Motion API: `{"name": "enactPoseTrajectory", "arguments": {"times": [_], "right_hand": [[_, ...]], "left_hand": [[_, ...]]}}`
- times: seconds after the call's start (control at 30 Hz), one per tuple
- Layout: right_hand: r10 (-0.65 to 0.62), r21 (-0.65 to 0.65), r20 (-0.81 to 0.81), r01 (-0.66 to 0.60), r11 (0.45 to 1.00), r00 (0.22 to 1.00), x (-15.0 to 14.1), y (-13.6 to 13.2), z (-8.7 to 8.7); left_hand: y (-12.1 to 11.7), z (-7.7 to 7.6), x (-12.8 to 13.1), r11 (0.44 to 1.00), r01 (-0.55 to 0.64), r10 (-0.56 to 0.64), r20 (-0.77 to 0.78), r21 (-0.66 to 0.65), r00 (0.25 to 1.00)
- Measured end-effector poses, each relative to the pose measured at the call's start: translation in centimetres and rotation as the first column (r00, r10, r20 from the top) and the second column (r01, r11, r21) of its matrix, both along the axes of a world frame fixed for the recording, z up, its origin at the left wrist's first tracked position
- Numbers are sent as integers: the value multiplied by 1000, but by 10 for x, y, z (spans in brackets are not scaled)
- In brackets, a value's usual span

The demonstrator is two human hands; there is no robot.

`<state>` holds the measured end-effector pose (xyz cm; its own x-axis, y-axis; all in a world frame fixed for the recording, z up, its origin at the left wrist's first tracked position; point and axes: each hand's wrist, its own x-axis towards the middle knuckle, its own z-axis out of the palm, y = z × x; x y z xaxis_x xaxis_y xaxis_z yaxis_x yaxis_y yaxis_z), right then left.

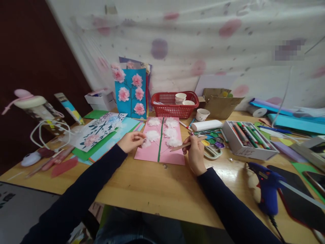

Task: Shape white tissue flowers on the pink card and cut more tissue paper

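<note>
A pink card (149, 155) lies on the table before me, with a green stem line (160, 145) down its middle and thin drawn branches. Several fluffy white tufts (169, 133) sit on both sides of the line. At the card's left edge, my left hand (132, 141) is closed in a pinch on a small white tuft (146, 143). My right hand (195, 150) grips a thin wooden stick (178, 147), whose pointed end reaches over the card's right half, close to the lower right tuft.
Behind the card stand a blue card with pink flowers (130, 95) and a red basket (175, 110) with paper cups. Right are scissors (213, 153), a paint palette (215, 139), a marker box (251, 149), a glue gun (266, 186) and a phone (299, 196). Flower-printed paper (100, 132) lies left.
</note>
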<state>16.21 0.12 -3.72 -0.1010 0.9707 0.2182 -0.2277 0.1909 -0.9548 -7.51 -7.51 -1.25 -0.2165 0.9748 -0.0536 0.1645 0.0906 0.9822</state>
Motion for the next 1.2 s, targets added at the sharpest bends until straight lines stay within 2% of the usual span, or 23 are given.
{"name": "enactPoseTrajectory", "arguments": {"times": [0.13,0.2,0.27,0.33,0.37,0.4,0.43,0.47,0.53,0.6,0.63,0.7,0.77,0.9,1.0,1.2], "right_hand": [[2,9,14,-3,1000,1000,0,1,-3],[-5,14,12,5,1000,1000,0,1,-3],[-13,18,13,13,1000,1000,0,0,-1],[-21,21,18,21,1000,1000,-1,-2,1],[-24,22,20,23,999,1000,-1,-2,2],[-23,22,22,23,1000,999,-1,-3,3],[-21,21,24,21,1000,999,-2,-3,4],[-16,20,25,15,1000,1000,-2,-3,4],[-3,17,18,3,1000,1000,-2,-3,3],[4,15,7,-4,1000,1000,-2,-2,1],[6,13,1,-6,1000,1000,-2,-2,0],[9,9,-7,-9,1000,1000,-2,-2,0],[14,6,-18,-14,1000,1000,-2,-2,0],[43,3,-47,-42,999,998,-3,-3,0],[88,-3,-66,-89,996,994,-4,-4,1],[152,-41,-63,-155,987,986,-5,-8,3]], "left_hand": [[-20,-5,-37,992,-111,107,-73,-55,992],[-27,-7,-51,984,-172,165,-142,-37,976],[-31,-8,-61,961,-260,275,-293,91,916],[-31,-5,-65,898,-323,432,-456,299,778],[-30,-3,-64,866,-319,485,-493,385,722],[-29,0,-61,854,-298,496,-495,427,713],[-27,4,-56,876,-256,444,-477,409,759],[-25,9,-49,917,-193,341,-437,348,832],[-20,18,-28,986,-5,58,-316,166,947],[-13,27,-3,982,173,-152,-233,70,961],[-8,30,9,970,229,-209,-209,77,955],[1,32,29,950,273,-247,-171,153,954],[10,29,44,941,290,-274,-110,175,955],[19,11,62,959,280,-281,6,47,960],[18,0,70,968,252,-251,32,-12,967],[15,-4,78,941,338,-337,39,-23,941]]}}
